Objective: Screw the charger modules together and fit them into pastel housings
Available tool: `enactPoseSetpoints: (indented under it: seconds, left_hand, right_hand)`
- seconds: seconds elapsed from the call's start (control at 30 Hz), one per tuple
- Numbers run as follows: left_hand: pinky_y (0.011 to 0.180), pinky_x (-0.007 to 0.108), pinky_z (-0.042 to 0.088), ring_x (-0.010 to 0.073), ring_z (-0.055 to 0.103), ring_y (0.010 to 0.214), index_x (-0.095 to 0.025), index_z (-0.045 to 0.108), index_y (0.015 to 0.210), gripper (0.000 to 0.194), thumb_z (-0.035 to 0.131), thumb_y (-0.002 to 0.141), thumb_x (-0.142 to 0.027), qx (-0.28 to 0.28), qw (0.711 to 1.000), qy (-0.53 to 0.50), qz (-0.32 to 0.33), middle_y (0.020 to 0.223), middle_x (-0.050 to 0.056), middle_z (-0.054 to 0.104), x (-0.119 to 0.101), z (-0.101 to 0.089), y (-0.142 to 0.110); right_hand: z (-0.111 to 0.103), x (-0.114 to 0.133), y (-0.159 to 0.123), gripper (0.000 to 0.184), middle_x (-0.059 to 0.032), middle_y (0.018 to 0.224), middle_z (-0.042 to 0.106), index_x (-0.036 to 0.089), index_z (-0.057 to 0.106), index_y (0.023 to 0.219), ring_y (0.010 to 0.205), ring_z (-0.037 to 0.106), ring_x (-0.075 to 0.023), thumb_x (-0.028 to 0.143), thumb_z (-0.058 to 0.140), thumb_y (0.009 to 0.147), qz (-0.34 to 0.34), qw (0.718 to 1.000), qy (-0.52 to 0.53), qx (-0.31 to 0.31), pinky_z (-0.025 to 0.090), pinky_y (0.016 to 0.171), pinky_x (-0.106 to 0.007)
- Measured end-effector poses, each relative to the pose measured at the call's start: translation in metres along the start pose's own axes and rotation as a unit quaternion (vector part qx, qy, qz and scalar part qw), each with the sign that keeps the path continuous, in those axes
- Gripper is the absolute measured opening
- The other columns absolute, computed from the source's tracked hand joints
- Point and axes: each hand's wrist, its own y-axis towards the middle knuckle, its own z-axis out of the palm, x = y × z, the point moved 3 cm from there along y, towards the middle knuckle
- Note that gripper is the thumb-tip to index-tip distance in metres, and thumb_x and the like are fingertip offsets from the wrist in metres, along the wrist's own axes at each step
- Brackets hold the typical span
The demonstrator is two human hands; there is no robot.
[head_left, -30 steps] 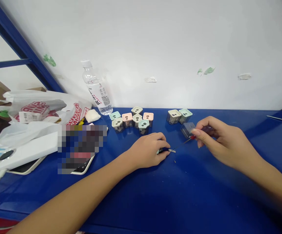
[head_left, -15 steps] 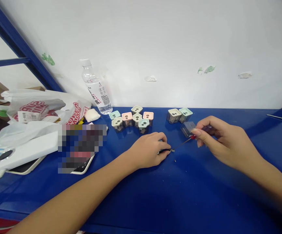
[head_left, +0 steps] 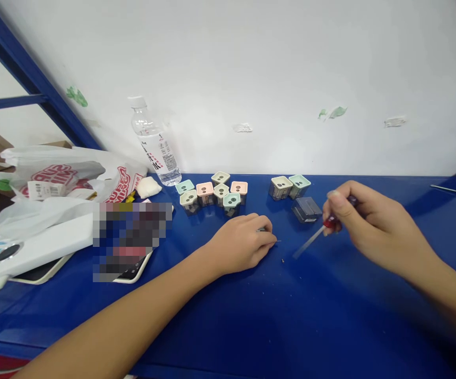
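Folded red "SUPER MIN" lettering on white plastic bag [head_left: 89, 155], "水" on bottle label [head_left: 159, 153], illegible sticker [head_left: 46, 190]

The right hand [head_left: 354, 216] grips a screwdriver [head_left: 317, 235], its shaft angled toward the blue tabletop [head_left: 330, 316]. The left hand [head_left: 247, 242] pinches a small object, mostly hidden by the fingers, near sharpeners [head_left: 221, 192].

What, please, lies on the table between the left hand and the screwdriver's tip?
The head view shows a tiny dark piece, too small to identify, on the blue table between left hand and screwdriver.
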Motion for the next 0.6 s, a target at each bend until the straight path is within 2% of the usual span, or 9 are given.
enactPoseSetpoints:
  seconds: [0.03, 0.1, 0.2, 0.3, 0.37, 0.5, 0.6]
  left_hand:
    - [0.077, 0.030, 0.053, 0.0170, 0.065, 0.089, -0.019, 0.074, 0.102, 0.026, 0.049, 0.101, -0.022, -0.009, 1.000, 0.011, 0.009, 0.106, 0.007, 0.069, -0.001, -0.001, 0.000]
    - [0.075, 0.030, 0.052, 0.0166, 0.064, 0.087, -0.018, 0.073, 0.103, 0.027, 0.047, 0.102, -0.022, -0.035, 0.998, 0.036, 0.029, 0.106, 0.007, 0.070, -0.002, -0.004, 0.000]
    - [0.071, 0.030, 0.049, 0.0158, 0.062, 0.082, -0.018, 0.071, 0.104, 0.026, 0.046, 0.102, -0.020, -0.101, 0.989, 0.086, 0.059, 0.104, 0.007, 0.071, -0.006, -0.010, -0.001]
    - [0.067, 0.030, 0.046, 0.0156, 0.059, 0.078, -0.018, 0.069, 0.105, 0.022, 0.047, 0.101, -0.019, -0.157, 0.975, 0.138, 0.080, 0.101, 0.006, 0.072, -0.011, -0.017, -0.002]
    - [0.066, 0.031, 0.045, 0.0153, 0.058, 0.077, -0.019, 0.068, 0.105, 0.021, 0.047, 0.102, -0.020, -0.168, 0.968, 0.162, 0.089, 0.100, 0.005, 0.072, -0.013, -0.020, -0.003]
    - [0.063, 0.031, 0.043, 0.0152, 0.056, 0.073, -0.019, 0.067, 0.101, 0.017, 0.050, 0.100, -0.019, -0.184, 0.961, 0.176, 0.109, 0.098, 0.004, 0.073, -0.017, -0.025, -0.003]
    - [0.061, 0.031, 0.043, 0.0156, 0.055, 0.071, -0.017, 0.066, 0.100, 0.012, 0.054, 0.098, -0.016, -0.206, 0.958, 0.161, 0.117, 0.096, 0.004, 0.073, -0.019, -0.024, -0.002]
  right_hand:
    - [0.001, -0.001, 0.001, 0.047, -0.0011, 0.063, 0.069, 0.026, 0.054, 0.074, 0.056, 0.065, -0.0174, 0.067, 0.046, 0.096, 0.020, 0.999, 0.032, 0.016, 0.051, 0.055, -0.030]
    - [0.006, -0.004, 0.003, 0.052, -0.0011, 0.057, 0.066, 0.025, 0.052, 0.072, 0.048, 0.061, -0.0154, 0.069, 0.041, 0.096, 0.056, 0.993, 0.087, 0.063, 0.050, 0.049, -0.029]
    - [0.016, -0.005, 0.003, 0.052, 0.0029, 0.053, 0.057, 0.023, 0.054, 0.074, 0.038, 0.047, -0.0103, 0.071, 0.048, 0.092, 0.085, 0.981, 0.117, 0.128, 0.037, 0.038, -0.024]
    - [0.028, -0.005, -0.002, 0.049, 0.0064, 0.051, 0.047, 0.021, 0.057, 0.073, 0.041, 0.037, -0.0081, 0.067, 0.057, 0.089, 0.131, 0.959, 0.116, 0.223, 0.029, 0.040, -0.023]
    - [0.034, -0.004, -0.007, 0.048, 0.0085, 0.047, 0.040, 0.020, 0.058, 0.072, 0.041, 0.031, -0.0078, 0.064, 0.056, 0.092, 0.160, 0.939, 0.135, 0.272, 0.026, 0.043, -0.024]
    - [0.041, 0.004, -0.012, 0.040, 0.0100, 0.049, 0.040, 0.020, 0.057, 0.076, 0.041, 0.028, -0.0067, 0.055, 0.055, 0.096, 0.161, 0.918, 0.206, 0.298, 0.024, 0.046, -0.025]
    - [0.043, 0.006, -0.013, 0.036, 0.0093, 0.056, 0.045, 0.020, 0.054, 0.078, 0.042, 0.024, -0.0054, 0.050, 0.055, 0.098, 0.168, 0.902, 0.255, 0.304, 0.020, 0.046, -0.026]
